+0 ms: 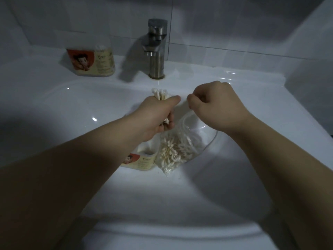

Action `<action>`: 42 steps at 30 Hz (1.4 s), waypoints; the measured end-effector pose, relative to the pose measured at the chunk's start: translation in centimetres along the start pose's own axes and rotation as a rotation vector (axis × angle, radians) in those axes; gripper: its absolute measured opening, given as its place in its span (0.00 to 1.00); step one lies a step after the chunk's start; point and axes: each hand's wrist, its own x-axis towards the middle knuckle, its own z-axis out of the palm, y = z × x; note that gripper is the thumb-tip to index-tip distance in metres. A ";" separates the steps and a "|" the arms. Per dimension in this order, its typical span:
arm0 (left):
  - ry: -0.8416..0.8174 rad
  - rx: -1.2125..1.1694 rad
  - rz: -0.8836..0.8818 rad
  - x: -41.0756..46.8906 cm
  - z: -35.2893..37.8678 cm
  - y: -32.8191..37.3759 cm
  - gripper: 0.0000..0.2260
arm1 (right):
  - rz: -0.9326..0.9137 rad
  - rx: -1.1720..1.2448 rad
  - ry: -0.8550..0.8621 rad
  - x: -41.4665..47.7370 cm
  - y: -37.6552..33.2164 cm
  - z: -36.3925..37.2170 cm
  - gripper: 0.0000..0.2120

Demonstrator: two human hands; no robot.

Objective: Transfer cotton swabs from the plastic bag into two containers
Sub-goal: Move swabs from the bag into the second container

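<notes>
Fingers (170, 118) of our left hand (158, 114) were curled tight round a bundle of cotton swabs (161, 93), white tips standing out beyond the thumb and a few more poking out beneath the knuckles. Just beside them, the fingertips (191, 103) of our right hand (214, 105) were pinched together on the upper edge of the plastic bag (182, 141), which hung below both hands over the sink (72, 105). How much of the film lay between those fingertips we could not make out in the dim light. The bag was far from empty: a thick clump of loose swabs (171, 152) sat in its lower half, below the left fingers. One container (142, 162) sat in the basin under our left wrist, just beside the bag, its mouth largely hidden by the arm, so we could not tell what it held. The second container (91, 62) stood well beyond the fingers, on the ledge to the left of the tap (156, 49), with some swab tips showing near its top. By our reading the job was partway. Some swabs were in the far container, one handful was out of the bag and in hand but not yet placed, and the bulk of the stock was left to be moved.
</notes>
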 end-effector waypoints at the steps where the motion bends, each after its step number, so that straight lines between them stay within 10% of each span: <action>1: -0.009 0.009 0.004 0.0 0.0 -0.1 0.11 | 0.009 -0.007 -0.004 0.0 -0.1 -0.1 0.17; 7: -0.013 0.024 0.029 0.1 0.2 -0.3 0.10 | 0.190 -0.115 -0.642 -1.0 0.5 0.6 0.14; 23: -0.084 0.114 0.057 -0.1 0.5 -0.6 0.11 | -0.235 -0.421 -0.774 -1.4 0.0 3.9 0.03; 29: -0.112 0.177 0.070 -0.4 0.5 -0.6 0.13 | -0.318 -0.632 -0.705 -1.2 0.0 4.6 0.16; 42: -0.070 0.643 0.254 -0.4 -0.1 -0.7 0.17 | -0.168 -0.442 -0.620 -0.5 0.3 3.0 0.18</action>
